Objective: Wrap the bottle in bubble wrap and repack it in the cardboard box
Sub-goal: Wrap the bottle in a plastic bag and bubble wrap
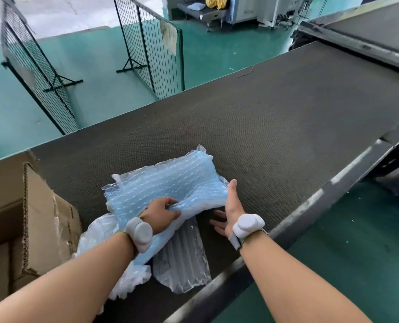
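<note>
A light blue bubble wrap bundle (168,180) lies on the dark conveyor belt (275,117), bulging as if something is inside; the bottle itself is hidden. My left hand (163,214) pinches the wrap's near edge. My right hand (228,208) is flat and open, fingers spread, pressed against the bundle's right side. An open cardboard box (30,220) stands at the left, its flap touching the belt's edge.
A clear air-column cushion (182,259) and white plastic film (100,234) lie under and beside the bundle near me. The belt's metal side rail (294,217) runs along the right. Black wire fence panels (151,50) stand on the green floor beyond.
</note>
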`<state>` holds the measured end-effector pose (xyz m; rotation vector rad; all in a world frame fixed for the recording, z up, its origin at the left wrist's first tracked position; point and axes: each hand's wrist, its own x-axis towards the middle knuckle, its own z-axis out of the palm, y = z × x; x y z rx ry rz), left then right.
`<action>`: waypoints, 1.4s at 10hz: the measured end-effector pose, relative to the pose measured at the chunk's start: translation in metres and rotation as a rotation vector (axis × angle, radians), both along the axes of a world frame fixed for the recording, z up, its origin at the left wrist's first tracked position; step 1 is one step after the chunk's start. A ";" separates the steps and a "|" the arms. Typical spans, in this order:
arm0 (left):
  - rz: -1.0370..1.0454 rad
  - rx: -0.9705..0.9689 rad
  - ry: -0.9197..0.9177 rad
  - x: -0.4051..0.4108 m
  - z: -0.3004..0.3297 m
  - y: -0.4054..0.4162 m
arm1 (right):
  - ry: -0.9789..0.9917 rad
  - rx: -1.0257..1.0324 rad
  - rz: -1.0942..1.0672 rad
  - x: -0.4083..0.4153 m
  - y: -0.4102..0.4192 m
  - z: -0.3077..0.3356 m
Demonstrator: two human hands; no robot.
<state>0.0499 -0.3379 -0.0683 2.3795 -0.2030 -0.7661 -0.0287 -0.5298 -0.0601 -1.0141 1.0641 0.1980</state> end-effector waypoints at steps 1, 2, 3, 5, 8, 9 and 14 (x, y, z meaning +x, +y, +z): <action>0.125 -0.130 0.067 -0.002 0.002 0.010 | -0.062 0.107 -0.008 0.004 0.012 0.004; 0.240 -0.203 0.083 -0.004 0.006 0.013 | -0.096 0.166 -0.079 0.008 0.023 0.013; 0.341 -0.218 -0.018 -0.007 0.017 0.016 | -0.150 0.165 -0.178 0.009 0.031 0.024; 0.445 -0.200 -0.162 -0.013 0.039 0.021 | -0.290 0.121 -0.387 0.004 0.032 0.048; 0.339 -0.255 -0.015 -0.021 0.075 0.033 | -0.484 -0.022 -0.483 -0.008 0.024 0.130; 0.194 -0.291 -0.043 -0.034 0.103 0.028 | -0.580 -0.038 -0.467 -0.010 0.036 0.164; 0.274 -1.347 0.319 -0.068 0.248 0.112 | -0.841 0.243 -0.137 -0.014 0.200 0.293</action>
